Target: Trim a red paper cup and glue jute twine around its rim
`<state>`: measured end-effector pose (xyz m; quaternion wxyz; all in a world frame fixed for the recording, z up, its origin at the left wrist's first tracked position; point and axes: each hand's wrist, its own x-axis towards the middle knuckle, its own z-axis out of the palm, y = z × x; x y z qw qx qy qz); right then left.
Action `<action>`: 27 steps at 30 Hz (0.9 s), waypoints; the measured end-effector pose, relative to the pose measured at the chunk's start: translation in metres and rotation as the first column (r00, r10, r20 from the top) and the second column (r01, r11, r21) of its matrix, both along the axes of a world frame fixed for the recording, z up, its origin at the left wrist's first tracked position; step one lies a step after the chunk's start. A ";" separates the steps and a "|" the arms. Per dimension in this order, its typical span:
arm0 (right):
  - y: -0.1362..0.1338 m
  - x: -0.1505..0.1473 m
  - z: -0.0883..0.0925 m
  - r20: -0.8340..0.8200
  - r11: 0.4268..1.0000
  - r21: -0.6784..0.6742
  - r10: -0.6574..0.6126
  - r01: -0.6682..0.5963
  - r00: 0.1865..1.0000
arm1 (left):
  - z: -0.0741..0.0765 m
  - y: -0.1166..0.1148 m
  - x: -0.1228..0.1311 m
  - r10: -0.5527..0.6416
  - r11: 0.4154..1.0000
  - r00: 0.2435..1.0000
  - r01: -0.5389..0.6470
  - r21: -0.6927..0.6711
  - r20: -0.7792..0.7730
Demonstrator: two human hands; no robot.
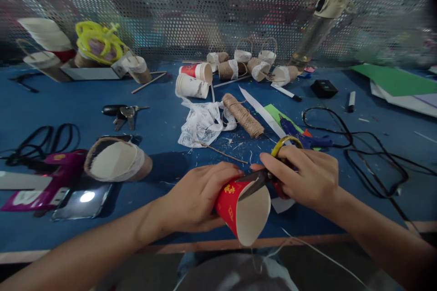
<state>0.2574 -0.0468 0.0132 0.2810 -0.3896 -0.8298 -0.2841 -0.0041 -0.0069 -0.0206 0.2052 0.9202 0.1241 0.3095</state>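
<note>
My left hand (200,198) is wrapped round a red paper cup (243,213) with a white inside, held on its side with the mouth toward me. My right hand (303,175) grips scissors (264,173) with yellow and red handle loops. The blades rest against the cup's rim. Both hands are at the near edge of the blue table (164,122).
A twine spool (243,115), white lace (201,123), blue glue gun (300,134) and black cables (368,150) lie beyond my hands. A twine-wrapped cup (118,161), a phone (83,200), a magenta tool (51,182) and keys (123,113) lie left. Several decorated cups (239,66) stand along the mesh wall.
</note>
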 end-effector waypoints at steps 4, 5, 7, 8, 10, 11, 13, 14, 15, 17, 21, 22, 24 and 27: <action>-0.001 0.001 -0.001 -0.002 1.000 -0.010 0.011 -0.011 1.000 | 0.000 0.000 0.000 -0.013 1.000 1.000 0.013 -0.014 -0.006; -0.001 0.002 -0.002 -0.003 1.000 -0.016 0.017 -0.017 1.000 | -0.001 -0.001 0.000 -0.017 1.000 1.000 0.016 -0.018 -0.011; -0.002 0.002 -0.004 -0.001 0.999 -0.031 0.023 -0.023 1.000 | -0.001 -0.001 0.000 -0.021 0.999 1.000 0.021 -0.027 -0.019; -0.002 0.003 -0.005 0.001 0.999 -0.037 0.022 -0.022 1.000 | -0.001 -0.001 0.000 -0.022 0.999 1.000 0.022 -0.027 -0.018; -0.002 0.003 -0.006 0.006 0.999 -0.044 0.019 -0.018 1.000 | -0.001 -0.001 0.000 -0.019 0.999 1.000 0.019 -0.027 -0.007; -0.002 0.003 -0.006 0.008 0.999 -0.046 0.020 -0.019 1.000 | -0.001 -0.001 0.000 -0.019 0.999 1.000 0.019 -0.027 0.000; -0.002 0.003 -0.004 0.014 0.998 -0.055 0.024 -0.023 1.000 | 0.000 0.000 0.001 -0.024 0.999 1.000 0.024 -0.026 0.002; -0.002 0.003 -0.004 0.014 0.998 -0.056 0.027 -0.026 1.000 | 0.000 0.000 0.001 -0.028 0.999 1.000 0.028 -0.027 -0.001; -0.001 0.003 -0.003 0.013 0.998 -0.058 0.030 -0.029 0.999 | 0.000 0.000 0.002 -0.032 0.999 0.999 0.032 -0.026 -0.004; -0.001 0.003 -0.001 0.012 0.998 -0.053 0.040 -0.039 0.999 | 0.000 0.001 0.002 -0.039 0.999 0.999 0.039 -0.018 -0.002; 0.000 0.002 0.001 0.015 0.998 -0.029 0.053 -0.052 0.998 | 0.000 0.002 0.002 -0.056 0.998 0.998 0.056 0.001 0.010; 0.000 0.002 0.001 0.013 0.998 -0.028 0.054 -0.054 0.998 | -0.001 0.002 0.002 -0.060 0.998 0.998 0.060 0.004 0.008; 0.000 0.003 0.000 0.010 0.998 -0.032 0.062 -0.061 0.998 | -0.001 0.003 0.002 -0.068 0.998 0.998 0.068 0.007 0.011; 0.000 0.003 -0.001 0.022 0.998 -0.031 0.063 -0.063 0.998 | -0.001 0.003 0.002 -0.093 0.996 0.995 0.093 -0.007 0.028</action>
